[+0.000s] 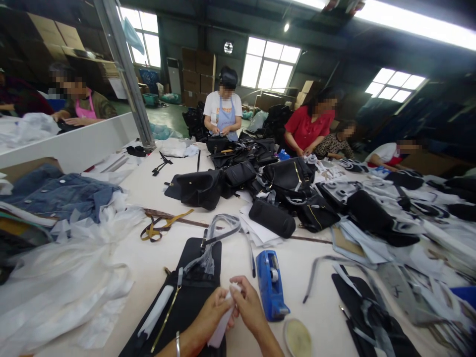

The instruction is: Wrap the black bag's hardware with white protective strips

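Note:
Both my hands meet over the right edge of a flat black bag (193, 292) with a gold zipper. Between them is a narrow strip wrapped in thin white paper (219, 332). My left hand (217, 307) closes around its middle, and my right hand (245, 302) pinches its upper end. Another white-wrapped strip (158, 310) lies on the bag left of the zipper. At the bag's top, a strap (223, 223) in clear plastic loops up. Just right of my hands stands a blue tape dispenser (270, 287) with a roll in it.
White tissue sheets (74, 282) and a denim garment (59, 191) cover the left side. Black bags (203, 188) pile up across the table's middle. A round yellowish disc (297, 338) and another black bag (368, 312) lie at right. Several co-workers (223, 111) work around the tables.

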Available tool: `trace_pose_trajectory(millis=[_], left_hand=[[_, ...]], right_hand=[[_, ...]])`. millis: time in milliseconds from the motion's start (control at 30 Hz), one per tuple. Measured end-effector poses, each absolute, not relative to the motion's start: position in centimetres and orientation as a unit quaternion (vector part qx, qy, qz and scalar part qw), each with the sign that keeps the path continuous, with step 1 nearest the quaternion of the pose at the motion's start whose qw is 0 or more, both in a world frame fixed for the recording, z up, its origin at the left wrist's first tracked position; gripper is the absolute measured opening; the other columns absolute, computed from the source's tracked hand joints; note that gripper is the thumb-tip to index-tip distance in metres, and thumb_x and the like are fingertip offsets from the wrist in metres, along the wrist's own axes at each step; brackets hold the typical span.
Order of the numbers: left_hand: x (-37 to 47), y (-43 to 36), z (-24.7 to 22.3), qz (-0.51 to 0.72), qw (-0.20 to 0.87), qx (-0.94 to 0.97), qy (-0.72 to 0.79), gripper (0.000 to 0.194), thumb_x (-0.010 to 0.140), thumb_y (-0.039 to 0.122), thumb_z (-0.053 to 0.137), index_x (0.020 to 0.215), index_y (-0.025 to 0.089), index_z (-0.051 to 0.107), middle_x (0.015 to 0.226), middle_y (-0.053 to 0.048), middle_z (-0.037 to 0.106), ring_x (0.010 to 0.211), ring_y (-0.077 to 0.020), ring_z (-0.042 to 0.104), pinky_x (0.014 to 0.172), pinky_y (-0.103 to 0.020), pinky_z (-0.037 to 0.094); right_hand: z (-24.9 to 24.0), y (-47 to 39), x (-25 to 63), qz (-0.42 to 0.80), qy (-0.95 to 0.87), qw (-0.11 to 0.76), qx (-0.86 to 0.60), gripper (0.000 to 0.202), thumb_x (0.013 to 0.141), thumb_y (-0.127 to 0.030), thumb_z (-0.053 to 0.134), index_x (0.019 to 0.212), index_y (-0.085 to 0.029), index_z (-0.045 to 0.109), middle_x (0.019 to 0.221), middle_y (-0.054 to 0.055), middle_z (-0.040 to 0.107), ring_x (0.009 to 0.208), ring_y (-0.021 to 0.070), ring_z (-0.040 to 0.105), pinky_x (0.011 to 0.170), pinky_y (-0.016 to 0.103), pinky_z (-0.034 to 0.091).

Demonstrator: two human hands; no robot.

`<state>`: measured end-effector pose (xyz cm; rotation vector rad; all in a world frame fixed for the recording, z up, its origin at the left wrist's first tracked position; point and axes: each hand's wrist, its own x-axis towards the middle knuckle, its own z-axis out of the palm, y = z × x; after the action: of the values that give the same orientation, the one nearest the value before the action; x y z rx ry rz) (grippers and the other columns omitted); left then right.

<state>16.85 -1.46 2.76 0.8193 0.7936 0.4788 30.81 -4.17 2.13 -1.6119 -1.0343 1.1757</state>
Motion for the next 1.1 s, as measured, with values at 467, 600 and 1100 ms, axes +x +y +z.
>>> trace_pose_trajectory(millis=[467,600,1100], left_hand=[[13.8,-3.0,5.3,0.245,0.874,0.272,0.321,0.036,0.081,0.044,0.062,0.099,0.013,0.067,0.081,-0.009,0.069,0.075,-0.0203,0.063,0.067,-0.028,0.044],[13.6,-3.5,5.3,0.250,0.876,0.263,0.318,0.035,0.080,0.044,0.064,0.097,0.014,0.068,0.084,-0.009,0.070,0.077,-0.0192,0.062,0.067,-0.025,0.042],[14.5,-3.9,1.5,0.267,0.844,0.226,0.406,0.031,0.068,0.039,0.077,0.080,0.012,0.070,0.068,-0.006,0.070,0.063,-0.0169,0.062,0.062,-0.026,0.048]], right_hand=[[-0.6,-9.5,24.0,0.422,-0.295,0.506,-0.692,0.041,0.090,-0.051,0.040,0.122,-0.026,0.045,0.126,0.008,0.057,0.114,0.0224,0.055,0.097,0.036,0.043],[-0.6,-9.4,23.1,0.364,-0.298,0.491,-0.733,0.036,0.092,-0.047,0.036,0.116,-0.024,0.048,0.120,0.009,0.060,0.110,0.0230,0.057,0.095,0.035,0.044],[-3.2,-12.2,22.3,0.152,-0.514,0.382,-0.753,0.050,0.087,-0.037,0.046,0.137,-0.032,0.041,0.132,0.008,0.055,0.117,0.0337,0.054,0.095,0.050,0.046]])
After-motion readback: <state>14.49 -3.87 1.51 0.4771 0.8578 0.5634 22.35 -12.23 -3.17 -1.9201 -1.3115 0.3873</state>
